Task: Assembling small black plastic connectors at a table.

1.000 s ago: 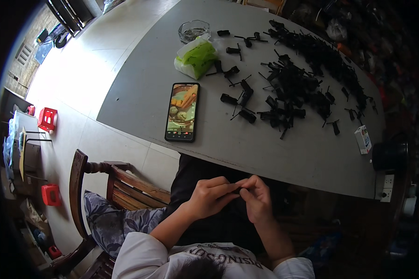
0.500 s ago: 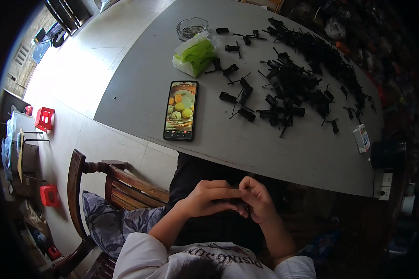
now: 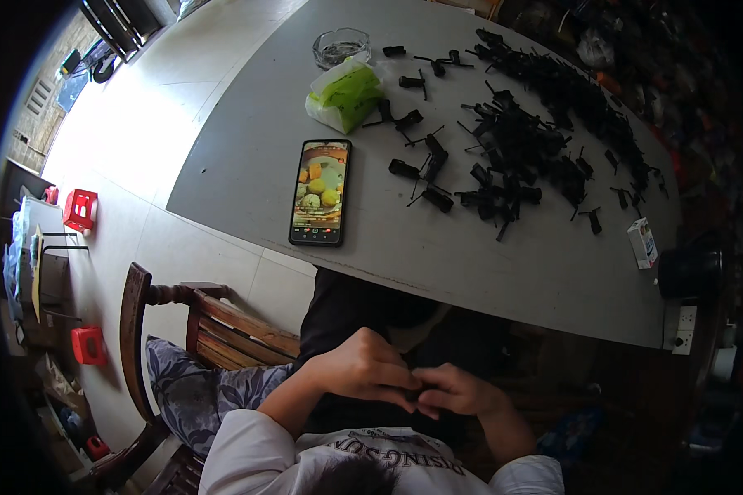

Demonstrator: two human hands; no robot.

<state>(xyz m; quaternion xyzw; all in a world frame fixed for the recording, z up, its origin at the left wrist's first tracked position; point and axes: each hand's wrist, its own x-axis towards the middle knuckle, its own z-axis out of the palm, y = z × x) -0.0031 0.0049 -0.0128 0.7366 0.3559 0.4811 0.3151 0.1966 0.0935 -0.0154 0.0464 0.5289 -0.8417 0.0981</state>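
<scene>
Over my lap, below the table's near edge, my left hand (image 3: 366, 367) and my right hand (image 3: 461, 390) meet at their fingertips. Both have curled, pinching fingers. Something small and dark may sit between them, but the fingers hide it and I cannot tell its kind. Nearest on the table are small black plastic parts with thin stems: a few loose ones (image 3: 434, 198), a heap (image 3: 512, 140) in the middle and a long pile (image 3: 586, 103) along the far right.
On the grey table (image 3: 248, 165) lie a lit phone (image 3: 320, 194), a green and white plastic packet (image 3: 345, 95), a glass ashtray (image 3: 341, 48) and a small white box (image 3: 642, 243). A dark cylindrical container (image 3: 689, 275) stands at the right. Left of me is a wooden chair (image 3: 239, 330) with a cushion (image 3: 215, 388).
My right hand has turned and come down, its fingers now pointing left toward the left hand. The left hand has rolled over, knuckles up. The table's things stay put.
</scene>
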